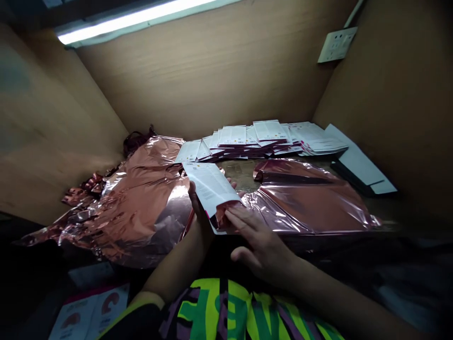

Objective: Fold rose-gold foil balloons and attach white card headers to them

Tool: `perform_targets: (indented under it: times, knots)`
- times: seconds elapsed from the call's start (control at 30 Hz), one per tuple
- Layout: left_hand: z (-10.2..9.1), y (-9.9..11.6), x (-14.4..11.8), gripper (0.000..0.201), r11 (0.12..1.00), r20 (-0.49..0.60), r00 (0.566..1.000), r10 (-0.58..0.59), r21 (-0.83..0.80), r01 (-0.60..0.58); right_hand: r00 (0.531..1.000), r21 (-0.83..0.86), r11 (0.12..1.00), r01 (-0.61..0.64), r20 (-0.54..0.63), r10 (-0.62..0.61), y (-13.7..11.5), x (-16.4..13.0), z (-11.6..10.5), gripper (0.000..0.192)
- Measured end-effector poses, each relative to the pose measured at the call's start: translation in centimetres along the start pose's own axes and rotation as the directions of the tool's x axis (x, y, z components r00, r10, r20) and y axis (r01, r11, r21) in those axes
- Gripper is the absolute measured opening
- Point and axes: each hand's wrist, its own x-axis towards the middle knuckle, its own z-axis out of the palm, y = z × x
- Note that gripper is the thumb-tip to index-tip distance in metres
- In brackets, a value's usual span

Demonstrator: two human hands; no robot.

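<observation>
Left hand (198, 208): its grip holds the white packet (211, 188), upright, just left of the folded foil (304, 198).
Right hand (262, 243): grip flat and wide, fingers pressing foil into the packet mouth.
Packet stack (262, 137): behind the folded foil, on the table (240, 171).

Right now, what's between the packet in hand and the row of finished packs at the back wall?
Head view: mostly bare brown tabletop separates the white packet from the pack row; the folded foil sheet edges in from the right.

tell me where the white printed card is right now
In the head view the white printed card sits at centre, held by the left hand, its lower end against the right hand, between the two rose-gold foil sheets.
</observation>
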Motion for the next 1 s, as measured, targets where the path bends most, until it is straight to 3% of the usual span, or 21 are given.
perform_targets:
  times: [0.03,0.1,0.13,0.2,0.27,0.33,0.4,0.43,0.47,0.53,0.63,0.73,0.83,0.9,0.93,1.0]
  knots:
    - [-0.2,-0.9,-0.1,0.092,1.0,0.022,1.0,-0.006,0.004,0.006,0.995,-0.041,0.998,0.046,0.088,-0.042,0.6,0.1,0.4,0.085]
    - [-0.8,-2.9,-0.7,0.093,0.997,0.042,0.999,-0.006,0.083,0.003,0.96,-0.052,0.998,0.018,0.281,-0.003,2.3,0.4,1.1,0.099]
    - [-1.1,-3.8,-1.1,0.095,0.978,0.018,1.0,-0.018,0.207,0.014,0.927,-0.054,0.998,-0.039,0.371,0.056,3.3,0.5,1.3,0.096]
    - [-1.6,-4.4,-2.2,0.096,0.845,-0.066,0.996,-0.061,0.528,0.087,0.841,-0.096,0.983,-0.155,0.509,0.182,5.6,0.6,1.5,0.081]
    - [-2.0,-3.3,-2.9,0.081,0.558,-0.16,0.982,-0.098,0.809,0.187,0.78,-0.175,0.967,-0.186,0.572,0.253,7.7,0.4,1.8,0.07]
    - [-2.2,-1.3,-2.5,0.063,0.155,-0.209,0.978,-0.024,0.965,0.21,0.777,-0.219,0.968,-0.121,0.586,0.23,9.0,0.0,2.7,0.065]
    - [-2.6,0.5,-0.7,0.056,-0.258,-0.071,0.989,0.126,0.961,0.102,0.791,-0.242,0.97,-0.039,0.586,0.178,9.3,-0.3,4.0,0.066]
    - [-2.9,1.0,0.6,0.052,-0.414,0.047,0.989,0.138,0.91,0.015,0.797,-0.269,0.963,-0.017,0.578,0.175,9.0,-0.4,4.7,0.068]
    - [-3.4,1.2,1.9,0.049,-0.502,0.138,0.986,0.097,0.862,-0.071,0.803,-0.313,0.95,-0.012,0.563,0.196,8.6,-0.6,5.4,0.068]
    - [-4.6,1.0,4.4,0.052,-0.581,0.174,0.983,-0.06,0.794,-0.176,0.814,-0.437,0.898,-0.04,0.507,0.283,7.4,-1.2,6.3,0.064]
    - [-6.3,-0.1,6.3,0.06,-0.64,0.04,0.98,-0.194,0.752,-0.157,0.81,-0.541,0.84,-0.033,0.478,0.34,5.9,-2.6,6.3,0.059]
    - [-6.6,-1.0,6.0,0.069,-0.683,0.014,0.986,-0.165,0.72,-0.125,0.843,-0.485,0.871,0.075,0.497,0.204,5.9,-3.7,5.1,0.057]
    - [-6.2,-1.6,5.6,0.07,-0.721,0.065,0.989,-0.135,0.677,-0.143,0.893,-0.297,0.939,0.173,0.45,-0.023,6.8,-4.0,3.5,0.047]
    - [-6.2,-1.9,5.7,0.06,-0.723,0.091,0.98,-0.178,0.663,-0.193,0.929,-0.143,0.969,0.203,0.34,-0.144,7.3,-4.0,2.4,0.029]
    - [-6.3,-2.0,5.8,0.057,-0.717,0.095,0.976,-0.198,0.664,-0.21,0.958,-0.123,0.976,0.179,0.247,-0.144,7.5,-4.0,1.9,0.025]
    - [-6.6,-2.2,6.0,0.059,-0.708,0.103,0.976,-0.192,0.674,-0.21,0.997,-0.192,0.981,0.041,0.065,-0.029,7.8,-4.0,1.2,0.031]
